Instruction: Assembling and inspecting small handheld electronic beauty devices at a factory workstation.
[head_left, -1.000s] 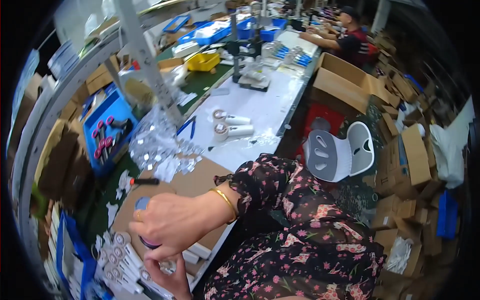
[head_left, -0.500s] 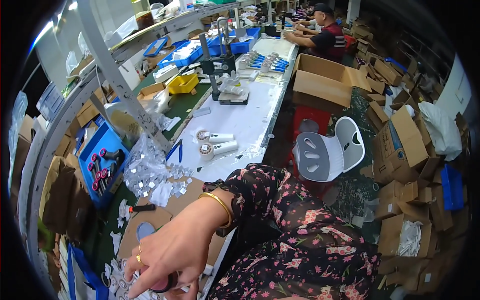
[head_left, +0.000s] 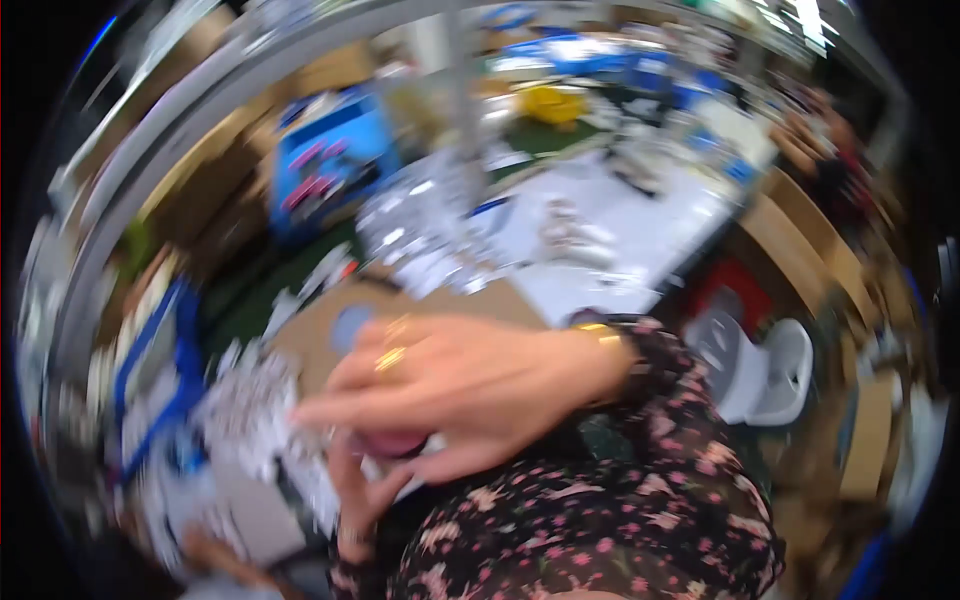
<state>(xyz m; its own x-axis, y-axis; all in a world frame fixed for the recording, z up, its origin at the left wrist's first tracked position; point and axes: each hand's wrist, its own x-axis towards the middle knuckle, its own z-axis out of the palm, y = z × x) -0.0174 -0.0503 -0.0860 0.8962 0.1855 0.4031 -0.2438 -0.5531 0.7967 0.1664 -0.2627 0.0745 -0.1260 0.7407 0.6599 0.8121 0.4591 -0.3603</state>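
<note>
One pink round piece (head_left: 390,443) is at the lower middle, tucked beneath the right hand (head_left: 450,392) and just above the left hand (head_left: 362,490). The right hand curls over it palm down and appears to hold it from above, its fingers narrow around the piece; the left thumb and a finger form a narrow V below, and blur hides whether they touch it. The step in hand looks like working the piece between both hands; the next move, I judge, calls for the right grip to stay firm while the left fingertips find the edge.

By count: one pale blue disc (head_left: 349,325) on one cardboard sheet (head_left: 300,350); one yellow bin (head_left: 552,105); one blue bin (head_left: 330,160) with several pink-ended dark pieces (head_left: 312,190), too smeared to number. On the white counter (head_left: 670,232) lies a small cluster of white pieces (head_left: 575,235), perhaps two. The white heap (head_left: 240,400) left of the hands holds many, uncountable here. One grey-and-white seat (head_left: 725,365) stands at right.
</note>
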